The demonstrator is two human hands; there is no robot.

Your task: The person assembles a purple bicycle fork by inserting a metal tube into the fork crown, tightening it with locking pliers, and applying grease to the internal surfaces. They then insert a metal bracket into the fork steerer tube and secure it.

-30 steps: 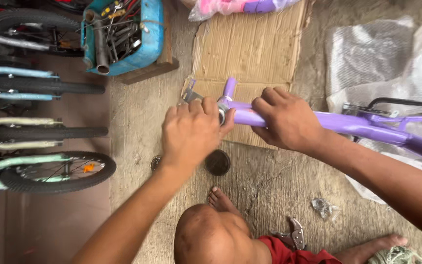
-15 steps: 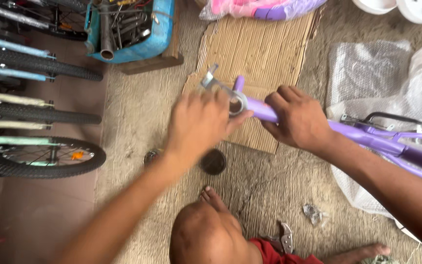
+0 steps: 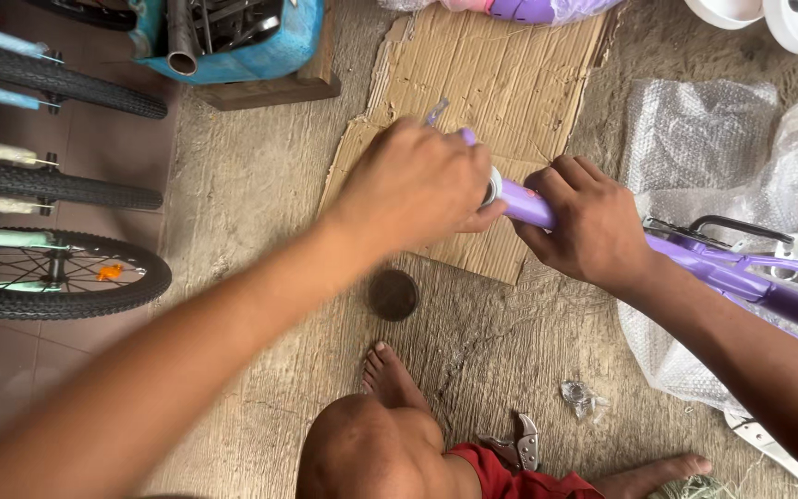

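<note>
Starting at the left, we are crouching beside a row of bicycle wheels (image 3: 57, 273) with black tyres, and a blue crate (image 3: 233, 37) of metal parts is sitting on a wooden block at the top. Neither is standing in our way, though a backward lean could be knocking a wheel over.

Our left hand (image 3: 413, 185) is curling over the open end of the purple bike frame (image 3: 695, 259), fingers closed around something at the tube mouth; we cannot tell what they are pinching, since the hand is hiding it. A thin shiny piece (image 3: 436, 113) is poking out beyond the knuckles. If that grip is slipping, a small part could be dropping onto the cardboard sheet (image 3: 510, 65) beneath and rolling off onto the rough concrete.

A dark round cap (image 3: 392, 295) is lying on the floor just below the cardboard, near our bare foot (image 3: 390, 379); we could be stepping on it. Pliers (image 3: 524, 444) are lying beside our knee, also near bare skin.

Our right hand (image 3: 588, 226) is gripping the purple tube firmly, fingers wrapped round it, steadying the frame. If this hold is loosening, the frame could be twisting and pinching our left fingers.

Further right, the frame is resting over bubble wrap (image 3: 704, 129), which could be letting it slide.
</note>
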